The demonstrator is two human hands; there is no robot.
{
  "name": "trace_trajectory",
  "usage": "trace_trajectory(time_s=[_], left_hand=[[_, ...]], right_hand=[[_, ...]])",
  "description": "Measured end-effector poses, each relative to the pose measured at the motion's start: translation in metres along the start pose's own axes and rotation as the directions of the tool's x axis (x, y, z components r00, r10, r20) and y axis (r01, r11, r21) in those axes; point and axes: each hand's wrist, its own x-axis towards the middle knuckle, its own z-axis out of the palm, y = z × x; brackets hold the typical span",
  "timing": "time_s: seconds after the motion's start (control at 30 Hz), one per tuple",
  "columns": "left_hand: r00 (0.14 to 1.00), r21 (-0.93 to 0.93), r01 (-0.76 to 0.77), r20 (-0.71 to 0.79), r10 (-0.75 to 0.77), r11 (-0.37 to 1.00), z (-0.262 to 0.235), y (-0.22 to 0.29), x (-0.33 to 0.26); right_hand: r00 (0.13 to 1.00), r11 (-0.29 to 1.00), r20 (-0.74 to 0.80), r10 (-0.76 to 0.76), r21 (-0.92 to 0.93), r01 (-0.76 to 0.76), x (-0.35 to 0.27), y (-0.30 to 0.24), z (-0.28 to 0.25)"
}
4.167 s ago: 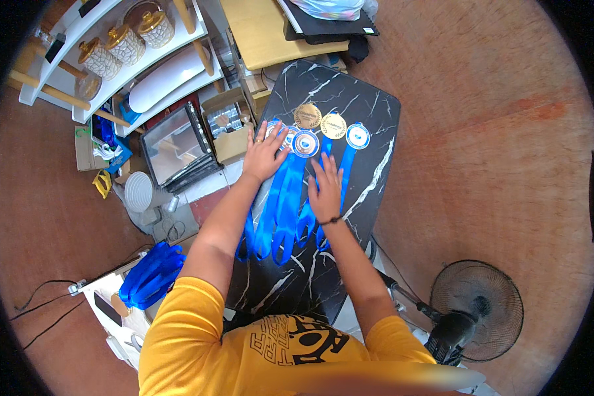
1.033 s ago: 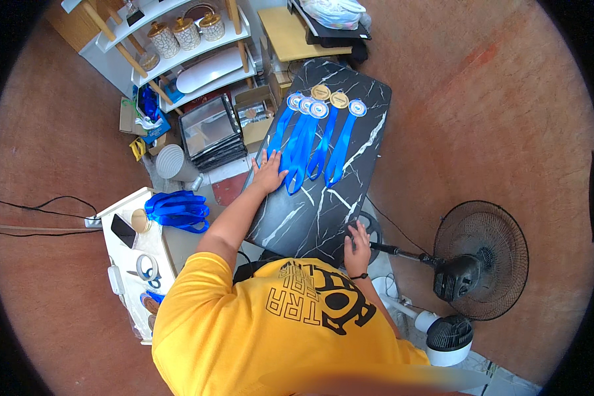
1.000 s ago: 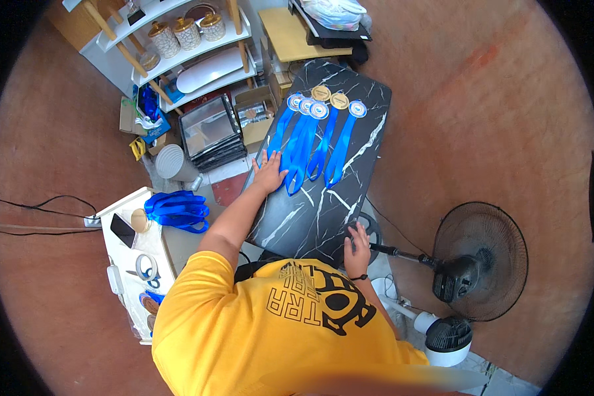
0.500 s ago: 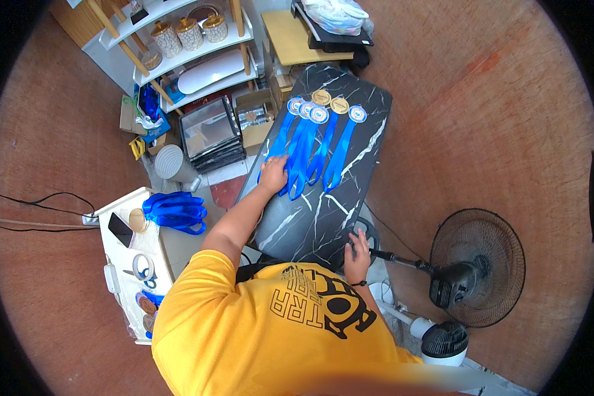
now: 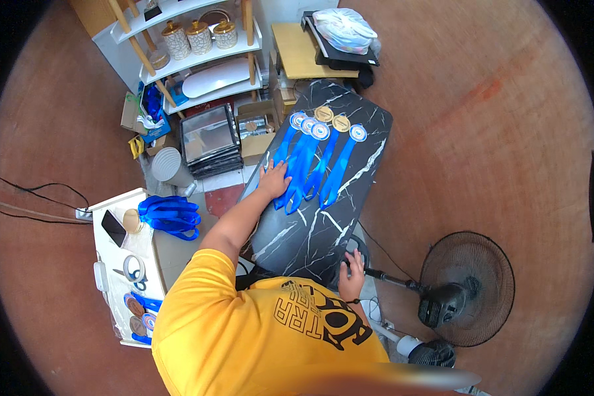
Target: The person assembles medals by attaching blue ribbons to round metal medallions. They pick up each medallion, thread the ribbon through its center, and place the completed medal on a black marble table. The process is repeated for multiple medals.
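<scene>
on the black table (image 5: 303, 247), left hand (image 5: 274, 180) lies palm-down touching ribbons (image 5: 303, 165).

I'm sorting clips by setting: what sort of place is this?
Likely a small indoor workroom, perhaps in a home or shop: ribboned medals lie on a black marbled table, a tape roll lies on a pale side table, and a shelf unit holds lidded jars.
</scene>
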Motion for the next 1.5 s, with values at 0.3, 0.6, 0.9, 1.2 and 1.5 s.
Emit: trace_trajectory(time_s=[0.3, 0.6, 0.9, 1.2, 1.5], left_hand=[[0.813, -0.103, 0.062, -0.571, -0.110, 0.993, -0.073, -0.042, -0.148], [0.140, -0.373, 0.590, -0.826, -0.546, 0.716, -0.161, -0.219, -0.305], [0.643, -0.233, 0.646, -0.346, -0.683, 0.727, -0.148, -0.305, -0.337], [0.701, -0.162, 0.480, -0.520, -0.488, 0.862, -0.135, -0.339, -0.337], [0.606, -0.160, 0.651, -0.479, -0.635, 0.742, -0.139, -0.336, -0.338]], right_hand=[[0.998, 0.994, 0.065, -0.028, 0.104, 0.021, 0.017, -0.002, 0.019], [0.974, 0.986, 0.175, -0.141, 0.111, 0.123, 0.034, -0.015, 0.032], [0.968, 0.983, 0.184, -0.172, 0.094, 0.157, 0.043, -0.020, 0.033], [0.966, 0.981, 0.203, -0.159, 0.143, 0.132, 0.043, -0.026, 0.032], [0.961, 0.982, 0.211, -0.179, 0.105, 0.159, 0.042, -0.027, 0.035]])
